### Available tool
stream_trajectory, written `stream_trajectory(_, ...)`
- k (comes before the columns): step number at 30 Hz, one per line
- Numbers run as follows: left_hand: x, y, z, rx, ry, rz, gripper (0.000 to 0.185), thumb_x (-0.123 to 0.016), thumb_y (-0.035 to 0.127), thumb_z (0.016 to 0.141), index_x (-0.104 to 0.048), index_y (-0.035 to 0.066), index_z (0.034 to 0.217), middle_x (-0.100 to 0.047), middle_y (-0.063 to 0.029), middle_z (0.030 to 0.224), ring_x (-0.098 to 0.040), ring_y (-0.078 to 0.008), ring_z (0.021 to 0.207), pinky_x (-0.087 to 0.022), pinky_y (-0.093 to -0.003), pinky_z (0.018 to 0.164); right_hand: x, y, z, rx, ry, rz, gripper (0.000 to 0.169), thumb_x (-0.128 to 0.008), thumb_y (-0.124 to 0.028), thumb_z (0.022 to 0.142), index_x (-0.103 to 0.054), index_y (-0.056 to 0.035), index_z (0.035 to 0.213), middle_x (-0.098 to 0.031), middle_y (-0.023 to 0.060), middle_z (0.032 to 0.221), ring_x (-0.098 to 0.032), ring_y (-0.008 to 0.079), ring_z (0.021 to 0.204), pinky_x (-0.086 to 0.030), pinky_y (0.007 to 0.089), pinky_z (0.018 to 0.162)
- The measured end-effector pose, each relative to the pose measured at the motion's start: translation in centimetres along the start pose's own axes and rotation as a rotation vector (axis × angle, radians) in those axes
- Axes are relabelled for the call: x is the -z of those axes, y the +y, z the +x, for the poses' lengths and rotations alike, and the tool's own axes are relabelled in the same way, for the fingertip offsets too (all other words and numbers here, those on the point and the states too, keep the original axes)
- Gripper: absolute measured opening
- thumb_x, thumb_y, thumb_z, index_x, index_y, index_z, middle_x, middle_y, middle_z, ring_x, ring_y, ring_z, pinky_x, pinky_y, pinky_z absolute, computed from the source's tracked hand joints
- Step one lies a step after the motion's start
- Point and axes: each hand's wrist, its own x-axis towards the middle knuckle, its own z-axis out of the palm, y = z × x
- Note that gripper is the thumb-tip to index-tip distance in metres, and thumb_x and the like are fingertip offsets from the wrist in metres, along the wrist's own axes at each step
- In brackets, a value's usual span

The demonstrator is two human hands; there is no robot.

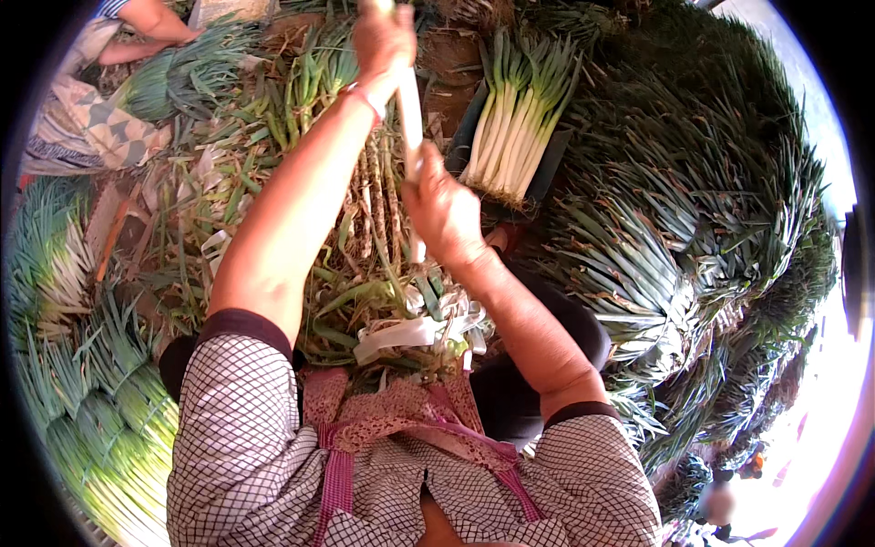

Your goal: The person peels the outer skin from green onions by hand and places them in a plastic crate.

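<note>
My left hand (384, 44), outstretched near the top edge, is closed round the upper part of a long white green-onion stalk (411, 113). Lower on the same stalk, my right hand (443, 212) grips it near its bottom end. Under the arms lie several untrimmed stalks with brown outer skins (376, 195). Peeled green onions (513, 137) rest side by side in a dark tray (552, 164) to the right, roots towards me. Loose leaves and strips of white peel (410, 336) are piled before my lap.
A large heap of green onions (656, 137) fills the right side. Bundled green onions (109, 437) lie at the lower left. Leaf waste (184, 232) covers the ground at left. At the upper left, a co-worker's hands (181, 39) touch another bundle (184, 75).
</note>
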Motion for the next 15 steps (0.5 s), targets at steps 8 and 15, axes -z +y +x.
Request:
stream_trajectory(8,0.4,-5.0,-3.2,-0.159,-1.204,0.556,0.059,-0.044,0.042,0.093,-0.04,-0.003,0.13,-0.049,-0.0234,0.126,-0.053,-0.0308,0.114,-0.044,-0.0379,0.097,-10.0,24.6,15.3,-0.322,0.006,0.018,0.04,-0.05,-0.025,0.087,-0.053,0.0023,0.115,-0.061,0.0288,0.089,-0.06,0.0438,0.086,-0.047,0.0492,0.075)
stream_trajectory(15,17.2,-2.3,-10.3,0.092,-1.449,0.875,0.053,-0.062,0.028,0.083,-0.044,0.006,0.128,-0.057,-0.0188,0.098,-0.058,-0.0329,0.094,-0.047,-0.0416,0.081,-21.2,32.3,14.8,-0.633,-0.407,-0.095,0.036,-0.049,-0.023,0.093,-0.045,0.0041,0.116,-0.061,0.0225,0.1,-0.062,0.0354,0.081,-0.052,0.0444,0.068)
